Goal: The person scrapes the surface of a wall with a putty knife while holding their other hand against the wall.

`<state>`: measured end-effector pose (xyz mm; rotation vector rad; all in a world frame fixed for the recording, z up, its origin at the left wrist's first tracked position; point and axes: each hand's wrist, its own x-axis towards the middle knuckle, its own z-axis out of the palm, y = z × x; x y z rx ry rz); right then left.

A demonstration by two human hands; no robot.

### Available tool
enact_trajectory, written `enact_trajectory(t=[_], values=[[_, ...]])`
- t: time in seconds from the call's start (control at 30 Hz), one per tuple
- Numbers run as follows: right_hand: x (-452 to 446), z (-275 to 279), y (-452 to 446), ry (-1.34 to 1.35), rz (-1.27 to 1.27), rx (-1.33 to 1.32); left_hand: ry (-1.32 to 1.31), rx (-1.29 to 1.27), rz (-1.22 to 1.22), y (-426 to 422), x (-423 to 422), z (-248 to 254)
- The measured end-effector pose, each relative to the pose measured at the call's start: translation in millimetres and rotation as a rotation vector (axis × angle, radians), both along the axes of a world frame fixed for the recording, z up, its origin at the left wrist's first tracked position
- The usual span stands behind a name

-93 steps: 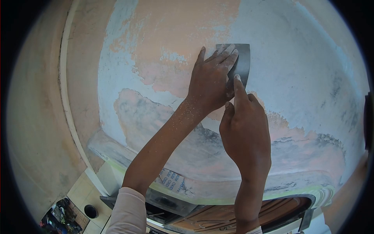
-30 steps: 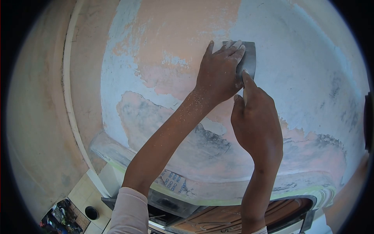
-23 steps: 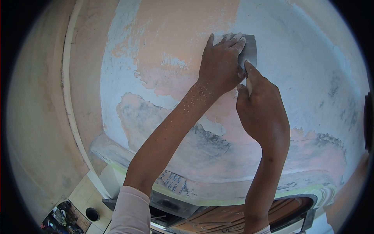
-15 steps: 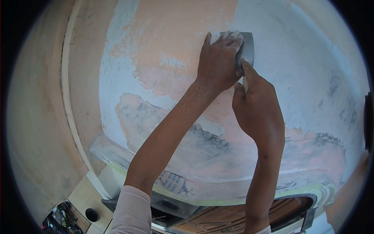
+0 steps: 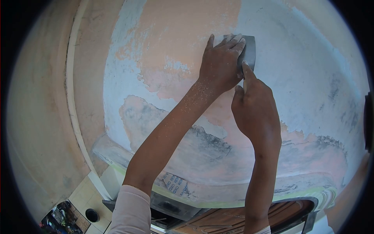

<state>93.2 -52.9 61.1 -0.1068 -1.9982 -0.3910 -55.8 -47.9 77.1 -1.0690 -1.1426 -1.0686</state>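
A scraper with a wide grey metal blade (image 5: pixel 250 50) lies nearly flat against a patchy wall (image 5: pixel 187 31) of peach, pink and pale blue-white areas. My right hand (image 5: pixel 257 111) is closed around its handle, which is mostly hidden, with the index finger stretched along the blade. On the blade's left side rest the fingertips of my left hand (image 5: pixel 221 64), pressing it; those fingers are extended and spread, dusted white. White specks dot my left wrist. Below the hands the surface is pinkish with dark grey smudges and ragged paint edges.
A sheet of sandpaper (image 5: pixel 174 183) with blue print lies on the ledge (image 5: pixel 218 191) below. Beneath it is a carved wooden door (image 5: pixel 218 220). Lower left, a black container (image 5: pixel 92 215) and a heap of assorted items (image 5: pixel 61 218) sit on the tiled floor. A pale pipe-like strip (image 5: pixel 71 74) runs up the left.
Both hands and the scraper stay together at nearly the same spot on the wall, with at most a slight slide downward. The whole view has shifted a little.
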Motion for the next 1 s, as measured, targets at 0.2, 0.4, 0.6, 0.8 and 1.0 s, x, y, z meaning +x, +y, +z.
enact_trajectory(t=[0.2, 0.4, 0.6, 0.8, 1.0], values=[[11, 0, -9, -0.081, -0.073, -0.200, -0.018, -0.044, 0.003, -2, 9, -6], [8, 24, -15, -0.092, -0.051, -0.214, -0.022, -0.034, -0.011, -5, -1, 23], [-4, 14, 2, -0.008, -0.012, -0.044, 0.003, 0.036, 0.052, 9, -7, 18], [5, 18, -3, -0.078, -0.046, -0.174, -0.030, -0.033, 0.047, 2, 4, 12], [-2, 26, -5, -0.065, -0.016, -0.165, -0.007, -0.048, 0.072, -5, -6, 32]])
